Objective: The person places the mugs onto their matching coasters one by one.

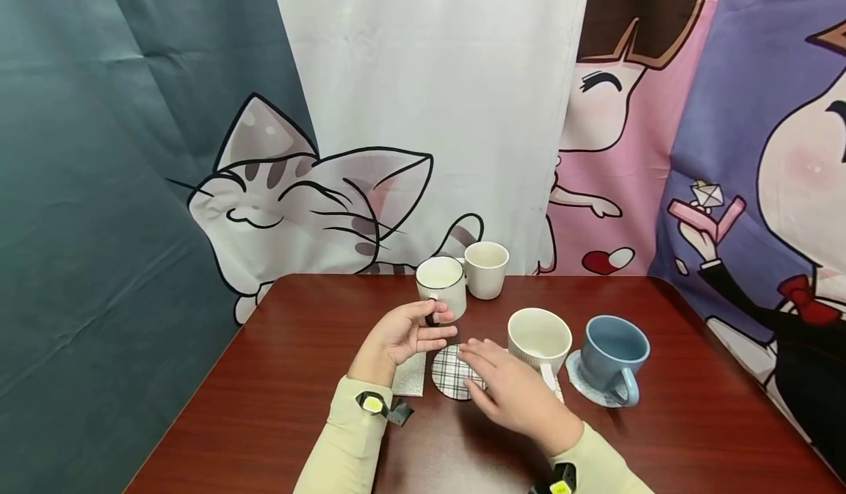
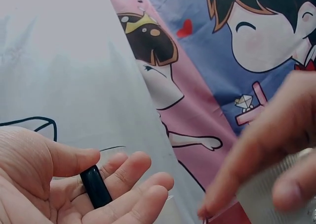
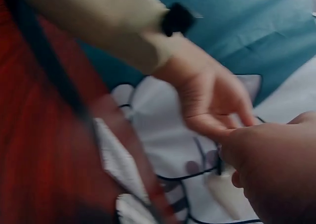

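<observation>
Left hand (image 1: 402, 332), in the head view, pinches the dark handle (image 2: 98, 188) of the upright black-rimmed mug (image 1: 451, 293), handle toward the person, beside the white mug (image 1: 486, 274); right hand (image 1: 512, 387), free, loosely extended, hovers near the plaid coaster (image 1: 451, 373); cream mug (image 1: 534, 354) and blue mug (image 1: 603, 365) stand mouth-up to the right. Left wrist: handle slants between thumb and fingers. Right wrist: blur obscures the grip.

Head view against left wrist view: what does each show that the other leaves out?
Only the head view: the blue mug, the printed cat's face and the sleeves.
Only the left wrist view: the yellow crown on a printed figure.
Both: the left hand with a black handle between thumb and fingers, the right hand, and the printed ring.
</observation>
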Motion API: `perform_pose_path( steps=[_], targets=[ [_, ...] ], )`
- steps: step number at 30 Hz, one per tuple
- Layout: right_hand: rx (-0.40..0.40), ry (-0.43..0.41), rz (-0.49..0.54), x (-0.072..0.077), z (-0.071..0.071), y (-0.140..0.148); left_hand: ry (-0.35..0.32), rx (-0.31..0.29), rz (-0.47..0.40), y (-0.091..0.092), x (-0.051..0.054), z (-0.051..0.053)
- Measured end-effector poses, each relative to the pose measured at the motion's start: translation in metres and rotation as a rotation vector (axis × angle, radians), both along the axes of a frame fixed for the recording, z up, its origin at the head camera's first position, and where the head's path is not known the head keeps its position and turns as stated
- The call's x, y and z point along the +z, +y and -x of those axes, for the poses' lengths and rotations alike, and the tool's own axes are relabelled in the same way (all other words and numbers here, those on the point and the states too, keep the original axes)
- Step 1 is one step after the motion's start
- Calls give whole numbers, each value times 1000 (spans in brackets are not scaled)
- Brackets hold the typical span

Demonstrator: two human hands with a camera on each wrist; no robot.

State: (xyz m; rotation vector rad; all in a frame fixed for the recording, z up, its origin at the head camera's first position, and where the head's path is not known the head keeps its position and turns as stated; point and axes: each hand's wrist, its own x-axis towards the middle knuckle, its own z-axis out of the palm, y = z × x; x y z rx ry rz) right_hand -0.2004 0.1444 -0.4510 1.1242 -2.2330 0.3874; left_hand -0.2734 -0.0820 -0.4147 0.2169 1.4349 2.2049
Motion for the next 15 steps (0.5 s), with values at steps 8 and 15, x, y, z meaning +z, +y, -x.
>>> perform_pose_path(
  steps=[8, 15],
  targets=[
    [-43, -166, -41, -25, -13, -6, 9, 2, 14, -5, 1, -6],
    [-111, -209, -47, -39, -15, -1, -5, -4, 23, -10, -2, -8]
  ],
)
